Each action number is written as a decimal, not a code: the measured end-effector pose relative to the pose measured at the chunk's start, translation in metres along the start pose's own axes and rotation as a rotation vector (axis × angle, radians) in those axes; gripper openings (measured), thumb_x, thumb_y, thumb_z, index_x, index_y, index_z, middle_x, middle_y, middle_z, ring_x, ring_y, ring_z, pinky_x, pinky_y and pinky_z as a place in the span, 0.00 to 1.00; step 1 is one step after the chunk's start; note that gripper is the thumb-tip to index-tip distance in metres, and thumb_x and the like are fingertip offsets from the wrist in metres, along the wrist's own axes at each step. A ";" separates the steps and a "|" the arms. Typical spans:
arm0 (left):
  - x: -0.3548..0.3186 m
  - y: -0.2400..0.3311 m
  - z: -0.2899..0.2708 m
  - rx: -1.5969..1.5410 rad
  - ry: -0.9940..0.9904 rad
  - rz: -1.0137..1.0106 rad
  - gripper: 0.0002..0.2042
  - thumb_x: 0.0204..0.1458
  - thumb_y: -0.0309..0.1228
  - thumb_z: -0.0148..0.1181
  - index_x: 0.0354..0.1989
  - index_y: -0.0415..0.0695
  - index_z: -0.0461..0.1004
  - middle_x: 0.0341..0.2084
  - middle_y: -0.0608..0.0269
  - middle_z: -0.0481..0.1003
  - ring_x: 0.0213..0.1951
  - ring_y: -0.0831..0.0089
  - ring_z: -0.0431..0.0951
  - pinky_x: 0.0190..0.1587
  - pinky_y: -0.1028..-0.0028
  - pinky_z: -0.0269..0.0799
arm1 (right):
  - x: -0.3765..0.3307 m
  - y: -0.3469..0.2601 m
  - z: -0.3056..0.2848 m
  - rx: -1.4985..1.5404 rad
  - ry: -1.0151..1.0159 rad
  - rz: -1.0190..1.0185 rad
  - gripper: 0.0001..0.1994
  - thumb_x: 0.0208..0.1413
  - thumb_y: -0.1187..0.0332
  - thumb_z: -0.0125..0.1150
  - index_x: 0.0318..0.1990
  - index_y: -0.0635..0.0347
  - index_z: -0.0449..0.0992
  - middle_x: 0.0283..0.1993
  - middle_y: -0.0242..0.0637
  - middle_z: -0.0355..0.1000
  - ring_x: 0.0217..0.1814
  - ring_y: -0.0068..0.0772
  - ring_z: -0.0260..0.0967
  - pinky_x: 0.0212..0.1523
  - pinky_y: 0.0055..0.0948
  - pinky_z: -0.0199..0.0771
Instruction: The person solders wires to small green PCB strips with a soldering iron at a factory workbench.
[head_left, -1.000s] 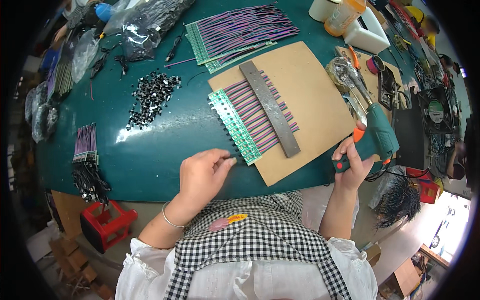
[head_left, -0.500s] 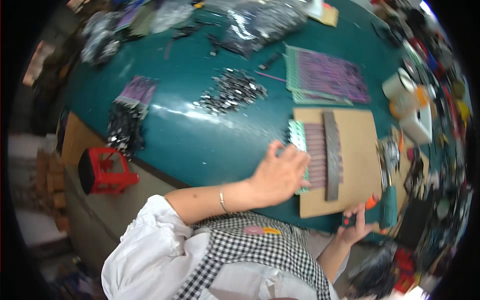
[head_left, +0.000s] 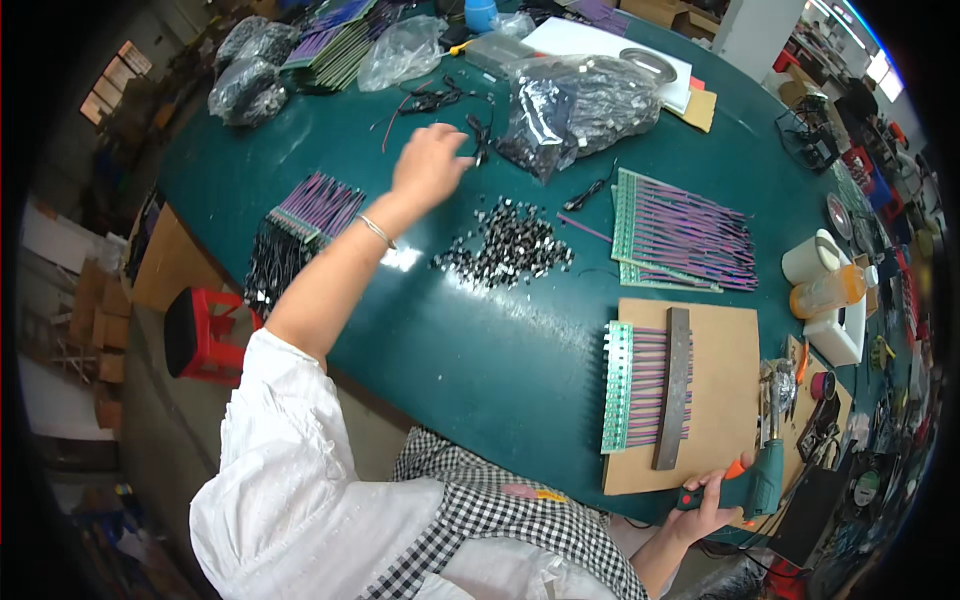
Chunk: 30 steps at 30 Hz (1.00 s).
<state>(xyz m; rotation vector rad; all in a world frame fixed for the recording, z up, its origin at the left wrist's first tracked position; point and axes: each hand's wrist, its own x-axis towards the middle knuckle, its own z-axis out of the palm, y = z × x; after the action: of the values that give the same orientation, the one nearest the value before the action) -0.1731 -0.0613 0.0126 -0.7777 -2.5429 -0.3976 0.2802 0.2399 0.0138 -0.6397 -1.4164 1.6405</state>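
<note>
- Left hand (head_left: 428, 168): stretched over the table, fingers loosely curled, thumb standing a little apart from them; nothing visible in the grasp.
- Black cable bundle (head_left: 481, 138): just to the right of the left fingertips, its long axis running roughly away from the person, across the line of the fingers (whether they touch it, I cannot tell). The left hand is far the nearer of the two.
- Pile of small black components (head_left: 512, 243): to the right of the left hand and closer to the body; loose, with no common axis.
- Clear plastic bag of dark parts (head_left: 590, 110): beyond the cable bundle, to the right.
- Right hand (head_left: 703, 508): well apart, at the near right table edge, fingers wrapped around the handle of a green pistol-grip tool (head_left: 766, 482), barrel pointing away from the person.
- Green circuit board strip (head_left: 618, 385): left of the right hand and farther from the body, at the left side of a cardboard sheet (head_left: 728, 375), long axis running away from the person; its wires extend rightward beneath a dark flat bar (head_left: 673, 390), nearly parallel to the strip.
- Stack of wired circuit boards (head_left: 685, 230): beyond the cardboard, purple wires toward the right.
</note>
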 end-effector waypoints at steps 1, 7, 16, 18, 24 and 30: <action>0.009 -0.028 0.008 0.066 0.008 -0.043 0.17 0.43 0.33 0.65 0.43 0.43 0.74 0.47 0.56 0.70 0.48 0.56 0.69 0.50 0.62 0.68 | 0.001 0.001 0.003 0.006 0.006 -0.012 0.26 0.51 0.78 0.56 0.58 0.70 0.55 0.26 0.35 0.65 0.20 0.21 0.61 0.22 0.20 0.64; 0.077 -0.095 0.035 0.330 -0.266 -0.224 0.30 0.42 0.35 0.67 0.56 0.47 0.64 0.61 0.59 0.59 0.61 0.58 0.59 0.57 0.59 0.63 | 0.003 0.001 0.006 -0.036 0.081 0.029 0.28 0.49 0.78 0.59 0.57 0.71 0.55 0.25 0.35 0.65 0.19 0.21 0.60 0.22 0.19 0.65; 0.120 -0.162 0.072 0.144 -0.555 -0.246 0.33 0.44 0.40 0.65 0.60 0.48 0.60 0.63 0.56 0.56 0.65 0.57 0.52 0.62 0.59 0.56 | 0.005 0.004 0.013 -0.095 0.112 0.052 0.30 0.47 0.75 0.61 0.57 0.72 0.55 0.22 0.35 0.64 0.16 0.23 0.60 0.19 0.18 0.64; 0.127 -0.149 0.069 0.180 -0.617 -0.305 0.30 0.45 0.41 0.64 0.57 0.46 0.63 0.61 0.55 0.59 0.65 0.59 0.53 0.61 0.59 0.57 | 0.005 0.002 0.012 -0.115 0.110 0.057 0.30 0.48 0.74 0.61 0.57 0.72 0.55 0.21 0.35 0.64 0.16 0.23 0.60 0.19 0.18 0.64; 0.113 -0.131 0.064 0.045 -0.568 -0.535 0.27 0.46 0.42 0.63 0.50 0.37 0.69 0.37 0.51 0.76 0.31 0.58 0.79 0.29 0.63 0.78 | 0.008 -0.001 0.021 -0.135 0.133 0.079 0.31 0.47 0.71 0.62 0.57 0.72 0.54 0.20 0.35 0.63 0.16 0.24 0.60 0.18 0.19 0.63; 0.111 -0.091 0.038 -0.710 -0.824 -0.758 0.32 0.45 0.42 0.65 0.55 0.36 0.65 0.31 0.53 0.76 0.25 0.63 0.79 0.29 0.70 0.77 | 0.008 -0.001 0.016 -0.163 0.118 0.079 0.32 0.47 0.70 0.63 0.57 0.72 0.54 0.20 0.34 0.63 0.16 0.24 0.60 0.18 0.19 0.63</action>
<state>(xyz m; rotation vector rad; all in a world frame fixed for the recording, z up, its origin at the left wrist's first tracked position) -0.3207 -0.0688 0.0224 -0.1071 -3.4567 -1.5535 0.2632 0.2382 0.0201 -0.8816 -1.4646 1.5312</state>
